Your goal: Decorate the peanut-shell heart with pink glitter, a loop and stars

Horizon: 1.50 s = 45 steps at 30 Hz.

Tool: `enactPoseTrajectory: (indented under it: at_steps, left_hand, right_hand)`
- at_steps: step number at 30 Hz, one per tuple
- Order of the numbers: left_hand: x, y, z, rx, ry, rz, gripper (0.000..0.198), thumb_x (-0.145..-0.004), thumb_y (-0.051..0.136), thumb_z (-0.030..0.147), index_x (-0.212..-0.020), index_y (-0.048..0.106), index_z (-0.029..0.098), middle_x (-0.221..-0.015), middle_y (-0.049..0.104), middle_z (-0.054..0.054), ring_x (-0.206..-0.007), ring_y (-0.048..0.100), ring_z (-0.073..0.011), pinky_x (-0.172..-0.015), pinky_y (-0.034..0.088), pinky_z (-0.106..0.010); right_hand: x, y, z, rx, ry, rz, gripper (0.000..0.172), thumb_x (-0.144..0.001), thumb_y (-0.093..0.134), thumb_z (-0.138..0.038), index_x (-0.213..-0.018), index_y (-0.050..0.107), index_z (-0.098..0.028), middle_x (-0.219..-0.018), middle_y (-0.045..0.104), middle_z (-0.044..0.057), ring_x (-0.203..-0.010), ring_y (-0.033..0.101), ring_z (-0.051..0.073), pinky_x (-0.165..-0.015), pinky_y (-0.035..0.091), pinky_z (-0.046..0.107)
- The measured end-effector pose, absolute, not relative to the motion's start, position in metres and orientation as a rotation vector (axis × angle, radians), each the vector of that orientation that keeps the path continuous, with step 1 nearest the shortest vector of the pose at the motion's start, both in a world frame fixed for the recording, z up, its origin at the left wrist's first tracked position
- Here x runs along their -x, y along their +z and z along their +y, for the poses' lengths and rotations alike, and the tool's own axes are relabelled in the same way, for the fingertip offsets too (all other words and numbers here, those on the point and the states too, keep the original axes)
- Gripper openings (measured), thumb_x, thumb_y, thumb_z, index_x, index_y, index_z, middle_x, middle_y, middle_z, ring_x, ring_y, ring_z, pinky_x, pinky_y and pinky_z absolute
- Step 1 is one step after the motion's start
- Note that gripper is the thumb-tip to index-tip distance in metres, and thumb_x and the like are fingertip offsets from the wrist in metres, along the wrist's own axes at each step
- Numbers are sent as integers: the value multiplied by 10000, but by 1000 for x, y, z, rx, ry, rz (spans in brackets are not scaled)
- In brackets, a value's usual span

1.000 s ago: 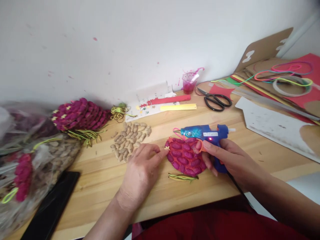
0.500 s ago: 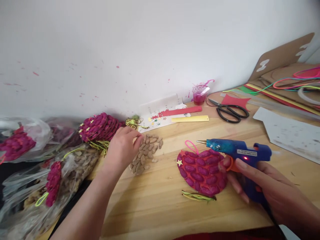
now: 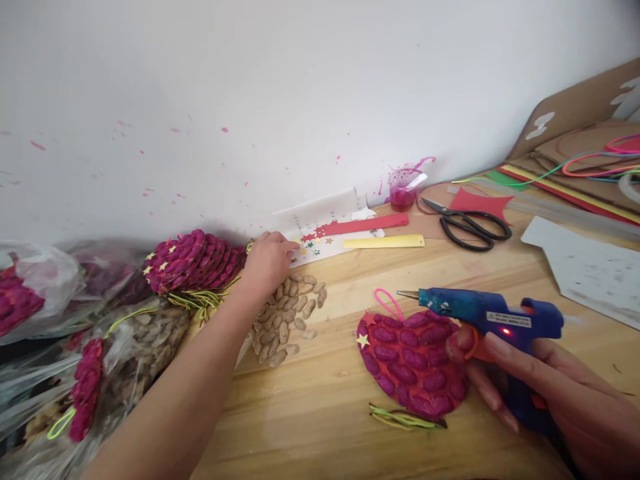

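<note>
Right hand [image 3: 555, 393], nearest. Its fingers [image 3: 505, 353] are closed tight round the grip of the blue glue gun [image 3: 493, 319], one through the orange trigger. Red lamp lit; the metal nozzle points left, over the heart. Judged: light, rigid plastic, hot at the tip, so hold by the grip only.

Just left of those fingers, flat on the desk [image 3: 320, 427]: red heart [image 3: 413, 363] covered in magenta shells, with one yellow star and a pink loop on top. Judged: light, stiff base, bumpy and brittle face; best taken by the rim. Green-yellow cords [image 3: 405, 419] lie at its near edge.

Left hand [image 3: 267, 261], farther out, arm at full stretch. Fingers [image 3: 291, 248] curl down onto the left end of the star sheet [image 3: 330, 241]; cannot tell whether they pinch a star. Stars judged tiny, thin and fiddly. Loose peanuts [image 3: 285, 321] lie just below the wrist, and stacked magenta hearts [image 3: 193, 261] are close on its outer side.

Beyond the fingers: yellow strip [image 3: 384, 241], scissors [image 3: 473, 223], pink cup [image 3: 403, 190] by the wall [image 3: 320, 100].

Room: bare wood between the two hands. The wall closes in right behind the sheet, and plastic bags [image 3: 40, 287] crowd the far left.
</note>
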State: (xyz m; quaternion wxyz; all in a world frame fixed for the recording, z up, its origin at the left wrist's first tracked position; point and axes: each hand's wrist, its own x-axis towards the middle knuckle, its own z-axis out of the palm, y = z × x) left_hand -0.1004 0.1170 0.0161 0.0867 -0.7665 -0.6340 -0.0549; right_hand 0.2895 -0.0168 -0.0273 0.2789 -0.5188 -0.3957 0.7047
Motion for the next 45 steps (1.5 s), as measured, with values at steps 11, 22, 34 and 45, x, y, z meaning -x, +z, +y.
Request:
enactPoseTrajectory:
  at_steps: [11, 22, 34, 45]
  left_hand:
    - [113, 9, 116, 2303, -210, -1883, 366, -929, 514, 152, -1118, 822, 214, -999, 728, -124, -990, 639, -308, -930, 518, -440]
    - [114, 7, 113, 2342, -275, -1920, 463, -885, 448, 104, -1152, 807, 221, -970, 722, -100, -932, 661, -257, -872, 540, -380]
    - [110, 9, 110, 2372, -255, -1939, 494, -900, 414, 95, -1207, 786, 205, -989, 717, -112, -933, 672, -262, -893, 535, -375]
    - [114, 7, 104, 2307, -323, -1967, 404, -949, 464, 204, -1221, 759, 158, -1100, 744, -140, -1007, 700, -292, -948, 539, -418]
  right_hand:
    - [-285, -24, -13, 1462, 1847, -1135, 623, -827, 589, -772, -624, 659, -188, -611, 629, 55, -522, 510, 146, -507, 414, 250]
    - [-279, -13, -13, 1503, 1810, -1116, 627, -786, 614, -791, -599, 631, -193, -580, 605, 50, -503, 481, 154, -478, 380, 266]
    - [-273, -2, -14, 1515, 1795, -1090, 625, -787, 638, -776, -572, 616, -190, -572, 597, 47, -512, 477, 149, -504, 391, 271]
    - [-278, -9, -13, 1506, 1789, -1142, 611, -792, 628, -773, -584, 625, -198, -582, 606, 58, -505, 482, 165, -487, 409, 284]
